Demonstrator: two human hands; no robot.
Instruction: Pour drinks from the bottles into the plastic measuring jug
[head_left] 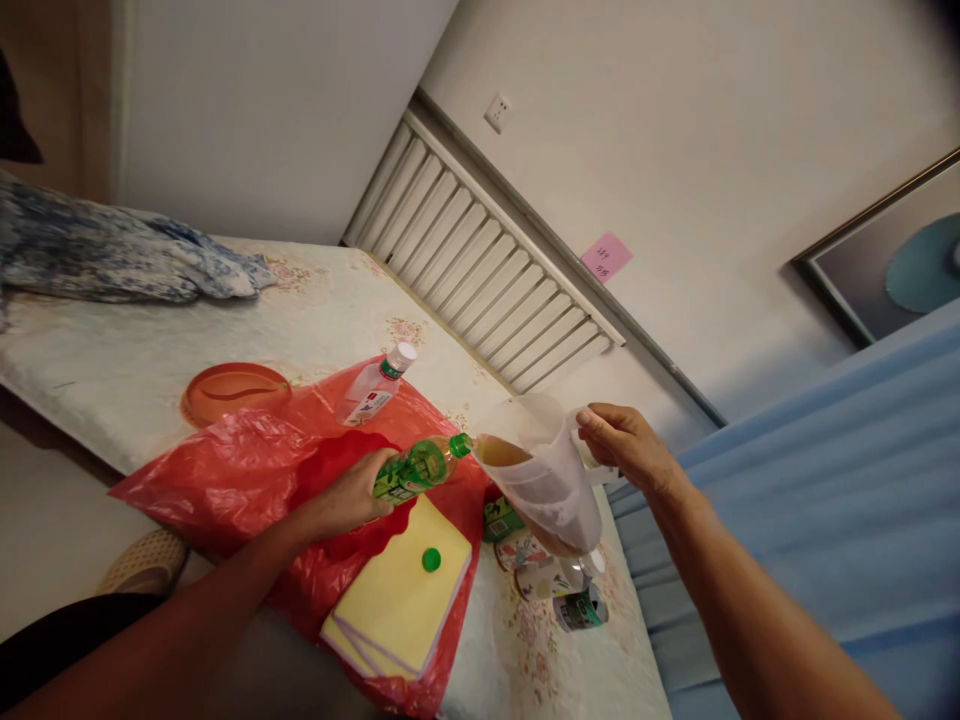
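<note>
My left hand (360,497) is wrapped round a green-labelled plastic drink bottle (416,468), whose neck points at the rim of a translucent plastic pitcher (559,495). My right hand (626,445) grips that pitcher by its handle. The pitcher leans toward the bottle, with brownish liquid inside. Whether liquid is flowing between the two I cannot tell. Below the bottle, a green cap (431,559) lies on folded yellow cloths (397,605). They rest on a red plastic bag (247,470). A clear bottle with a white cap (369,390) stands behind the bag's middle.
An orange-red lid (236,390) lies at the left on the flowered cover (330,290). Beneath and behind the pitcher are a dark green can (581,608), a green-labelled container (501,520) and other containers. A white radiator (480,255) lines the wall; a blue curtain (810,480) hangs right.
</note>
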